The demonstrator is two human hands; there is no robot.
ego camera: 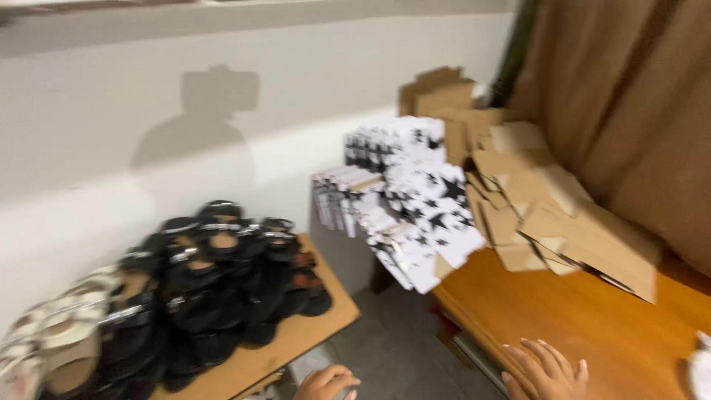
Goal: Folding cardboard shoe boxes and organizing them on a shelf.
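Right hand (544, 369) flat and empty on the orange worktop (592, 326), boxes (548, 215) well beyond; left hand (326, 384) loosely curled, empty, nearer the sandals (215, 289)

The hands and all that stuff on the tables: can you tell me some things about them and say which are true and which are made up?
1. The right hand lies flat on the orange-brown table. True.
2. The left hand is holding a black sandal. False: it holds nothing and sits low, near the edge of the board that bears the sandals.
3. The black sandals are heaped in a pile. True.
4. The star-printed boxes are red and yellow. False: they are white with black stars.
5. Plain brown cardboard flats lie to the right of the star-printed boxes. True.
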